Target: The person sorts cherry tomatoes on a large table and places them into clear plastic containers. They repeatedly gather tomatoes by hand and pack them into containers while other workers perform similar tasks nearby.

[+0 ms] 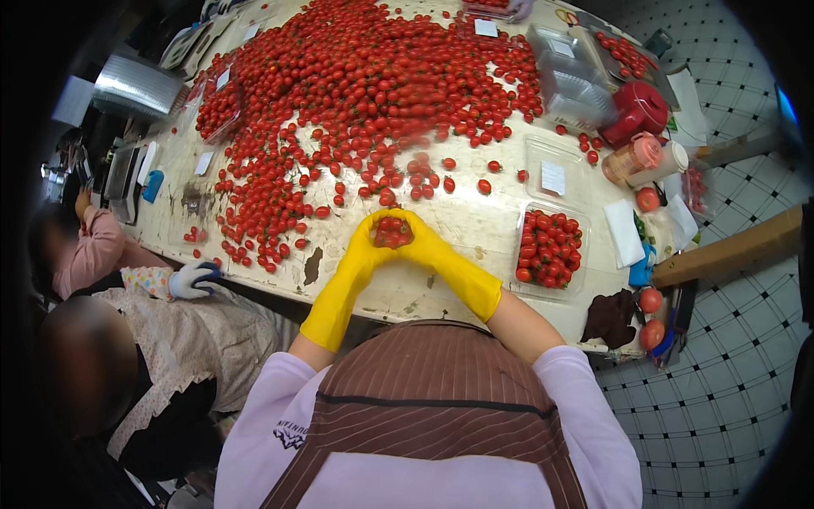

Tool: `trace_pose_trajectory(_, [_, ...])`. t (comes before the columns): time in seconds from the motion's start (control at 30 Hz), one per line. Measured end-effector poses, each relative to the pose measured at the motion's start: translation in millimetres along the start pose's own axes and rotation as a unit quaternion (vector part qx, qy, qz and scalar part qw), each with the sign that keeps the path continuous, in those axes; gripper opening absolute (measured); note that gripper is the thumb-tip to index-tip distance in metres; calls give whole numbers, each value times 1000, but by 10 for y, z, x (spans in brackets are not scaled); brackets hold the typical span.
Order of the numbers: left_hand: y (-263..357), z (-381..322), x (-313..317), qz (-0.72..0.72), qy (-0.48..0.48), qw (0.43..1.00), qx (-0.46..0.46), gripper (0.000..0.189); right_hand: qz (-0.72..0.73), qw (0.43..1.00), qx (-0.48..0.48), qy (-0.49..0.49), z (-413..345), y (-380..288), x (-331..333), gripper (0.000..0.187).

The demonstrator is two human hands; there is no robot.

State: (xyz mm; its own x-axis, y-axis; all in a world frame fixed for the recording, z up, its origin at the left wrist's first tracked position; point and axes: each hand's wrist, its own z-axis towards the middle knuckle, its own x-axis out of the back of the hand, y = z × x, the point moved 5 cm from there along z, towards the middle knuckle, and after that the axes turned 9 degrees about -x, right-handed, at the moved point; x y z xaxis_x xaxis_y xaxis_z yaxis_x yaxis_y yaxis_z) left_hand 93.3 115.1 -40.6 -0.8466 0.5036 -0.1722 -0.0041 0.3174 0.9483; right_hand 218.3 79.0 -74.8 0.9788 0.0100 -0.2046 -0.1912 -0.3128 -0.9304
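Note:
My left hand [369, 240] and my right hand [421, 238], both in yellow rubber gloves, curve together into a ring near the table's front edge. Small red tomatoes [392, 233] show inside the ring; whether the hands grip them or only surround them cannot be told. A large heap of cherry tomatoes [356, 76] spreads over the table beyond, its right part blurred. To the right of my hands stands an open clear plastic clamshell box [582, 280] filled with cherry tomatoes, its lid [537, 162] folded back with a white paper slip [552, 178] on it.
Stacked empty clamshells [575, 95] lie at the back right, near a red container [636, 113] and a pink-lidded bottle [633, 156]. A filled clamshell [222, 108] stands at the left. A co-worker's gloved hand [191, 280] rests at the front left edge. Another gloved hand shows at the top.

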Motion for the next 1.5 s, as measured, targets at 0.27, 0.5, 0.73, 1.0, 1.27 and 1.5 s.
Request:
trace_pose_trajectory(0.27, [414, -121, -927, -12, -106, 994, 29, 63, 4, 986, 3, 166, -853, -363, 519, 62])
trace_pose_trajectory(0.5, [639, -15, -2373, 56, -290, 949, -111, 66, -246, 893, 67, 370, -2065, -1128, 1488, 60])
trace_pose_trajectory(0.73, [507, 107, -2582, 191, -337, 921, -38, 69, -176, 913, -24, 367, -2639, -950, 2203, 58])
trace_pose_trajectory(1.0, [53, 186, -1729, 165, -230, 956, 76, 46, -290, 824, 98, 476, -2745, -803, 2128, 33])
trace_pose_trajectory(1.27, [19, -57, -1915, 291, -280, 915, -12, 39, -526, 717, 209, 408, -2578, -699, 1459, 26])
trace_pose_trajectory(1.5, [100, 26, -2069, 324, -292, 896, -76, 37, -481, 726, 250, 423, -2531, -580, 1740, 21])
